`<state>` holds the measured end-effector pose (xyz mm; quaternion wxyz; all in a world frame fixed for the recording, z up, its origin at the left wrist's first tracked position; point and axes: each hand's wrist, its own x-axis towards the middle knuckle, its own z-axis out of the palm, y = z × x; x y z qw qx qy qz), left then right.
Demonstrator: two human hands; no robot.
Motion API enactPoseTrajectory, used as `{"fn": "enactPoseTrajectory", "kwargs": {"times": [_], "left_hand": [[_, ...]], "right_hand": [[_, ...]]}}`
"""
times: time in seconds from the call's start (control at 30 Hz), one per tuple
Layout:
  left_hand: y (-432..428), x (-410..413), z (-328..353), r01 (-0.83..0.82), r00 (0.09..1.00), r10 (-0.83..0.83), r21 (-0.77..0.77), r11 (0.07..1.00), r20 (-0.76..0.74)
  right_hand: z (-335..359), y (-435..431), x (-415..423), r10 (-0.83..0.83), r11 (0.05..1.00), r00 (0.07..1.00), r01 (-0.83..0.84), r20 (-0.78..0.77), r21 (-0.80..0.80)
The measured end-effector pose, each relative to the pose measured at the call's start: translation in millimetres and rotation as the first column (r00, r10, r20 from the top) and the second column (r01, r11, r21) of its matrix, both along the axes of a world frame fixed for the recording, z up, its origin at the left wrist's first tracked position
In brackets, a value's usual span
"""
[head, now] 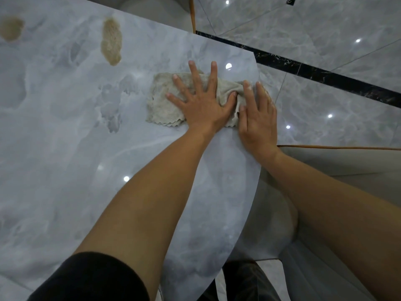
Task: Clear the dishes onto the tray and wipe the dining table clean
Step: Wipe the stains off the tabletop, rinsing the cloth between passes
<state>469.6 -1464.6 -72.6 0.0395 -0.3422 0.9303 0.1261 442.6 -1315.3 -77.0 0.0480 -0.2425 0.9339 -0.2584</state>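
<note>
The person is leaning over the dining table (pixel 65 148), pressing a beige cloth (pixel 165 101) down onto the marble top close to its right edge. The left hand (pixel 201 105) is lying flat on the middle of the cloth, its fingers straight and spread wide apart and its palm bearing down. The right hand (pixel 258 120) is resting just beside it on the cloth's right end, fingers straight and held close together, with its outer side reaching over the table's right edge. Neither hand is gripping the cloth, which is bunching into a fold between the two hands. Its scalloped near hem is showing to the left of the left wrist.

Toward the far edge of the table a brown smear (pixel 111 40) is sitting well apart from the cloth, and a second smear (pixel 10 28) is lying near the far left corner. A black sleeve (pixel 86 279) is covering the left upper arm. A pale chair (pixel 325 166) with orange piping is standing against the table's right edge, over the glossy tiled floor (pixel 325 51).
</note>
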Motion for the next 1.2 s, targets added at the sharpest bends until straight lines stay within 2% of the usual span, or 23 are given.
{"fn": "enactPoseTrajectory", "kwargs": {"times": [0.3, 0.47, 0.63, 1.2], "left_hand": [[-12, -26, 2, -0.08, 0.996, 0.078, 0.046, 0.996, 0.039], [-28, -37, 2, -0.065, 0.997, 0.062, 0.042, 0.997, 0.051], [-43, -41, 3, -0.078, 0.996, 0.074, 0.079, 0.994, 0.049], [-115, -13, -3, -0.265, 0.963, 0.263, 0.014, 0.964, 0.062]], "right_hand": [[2, 0, 1, -0.006, 1.0, 1.0, 0.006, -0.005, 0.003], [-3, -3, 0, 0.009, 0.995, 0.998, -0.004, -0.055, 0.099], [-5, -3, -2, 0.014, 0.993, 0.999, -0.008, -0.049, 0.116], [-5, -3, -2, 0.009, 0.992, 0.998, -0.002, -0.055, 0.124]]}}
